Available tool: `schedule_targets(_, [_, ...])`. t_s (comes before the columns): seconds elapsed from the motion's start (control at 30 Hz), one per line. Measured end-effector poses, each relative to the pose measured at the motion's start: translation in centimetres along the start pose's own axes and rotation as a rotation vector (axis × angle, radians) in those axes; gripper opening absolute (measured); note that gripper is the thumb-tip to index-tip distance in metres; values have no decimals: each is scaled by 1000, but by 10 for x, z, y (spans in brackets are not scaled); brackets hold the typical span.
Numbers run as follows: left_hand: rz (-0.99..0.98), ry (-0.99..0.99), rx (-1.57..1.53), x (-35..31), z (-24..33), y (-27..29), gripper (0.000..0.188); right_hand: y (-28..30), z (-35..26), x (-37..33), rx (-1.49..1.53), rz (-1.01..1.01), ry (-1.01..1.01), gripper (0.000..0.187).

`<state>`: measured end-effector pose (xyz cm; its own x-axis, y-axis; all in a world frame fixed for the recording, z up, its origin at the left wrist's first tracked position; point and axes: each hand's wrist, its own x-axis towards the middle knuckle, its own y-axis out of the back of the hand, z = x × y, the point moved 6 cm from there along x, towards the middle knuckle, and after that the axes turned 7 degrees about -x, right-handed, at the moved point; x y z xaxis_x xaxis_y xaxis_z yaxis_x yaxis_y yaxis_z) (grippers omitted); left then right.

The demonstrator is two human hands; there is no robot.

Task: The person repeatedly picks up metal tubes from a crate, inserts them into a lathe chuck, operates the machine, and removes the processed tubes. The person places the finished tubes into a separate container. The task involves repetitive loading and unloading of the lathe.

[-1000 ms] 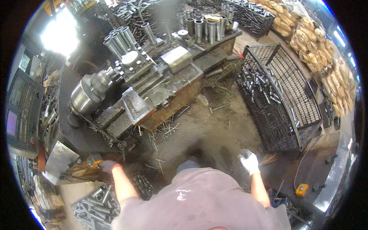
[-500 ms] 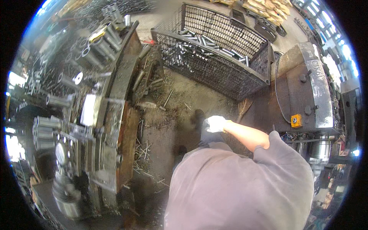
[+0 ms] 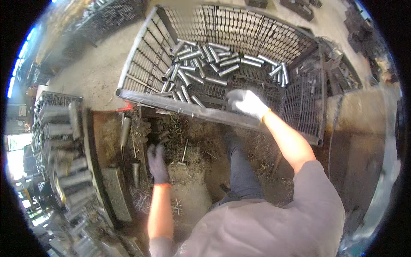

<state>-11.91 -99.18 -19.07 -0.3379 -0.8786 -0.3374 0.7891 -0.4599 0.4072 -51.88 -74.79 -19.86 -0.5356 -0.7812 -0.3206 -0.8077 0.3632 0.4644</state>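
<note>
The short steel tubes [image 3: 201, 64] lie heaped in the wire crate [image 3: 265, 38] at upper centre. The right hand [image 3: 246, 103], gloved and half-curled, is held empty at the near rail. The left hand [image 3: 157, 162] hangs loosely open. The tubes are judged rigid, heavy and slippery; mid-length grasping is advised.

Right hand [image 3: 246, 103] in a white glove, stretched far forward on a bare, extended forearm, fingers loosely curled. Left hand [image 3: 157, 163] in a dark grey glove, hanging lower, palm down, fingers pointing forward, gripping nothing.
</note>
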Motion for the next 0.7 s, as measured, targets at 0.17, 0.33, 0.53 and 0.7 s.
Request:
schedule_targets(0.17, [55, 239, -524, 200, 54, -76, 76, -72, 170, 178, 468, -266, -661, 56])
schedule_targets(0.33, [428, 350, 123, 242, 46, -91, 64, -198, 258, 301, -190, -230, -546, 76])
schedule_targets(0.53, [481, 107, -69, 221, 51, -86, 32, -339, 322, 371, -412, -346, -608, 59])
schedule_targets(0.7, [24, -277, 664, 218, 73, -105, 35, -390, 366, 376, -253, -108, -1008, 39])
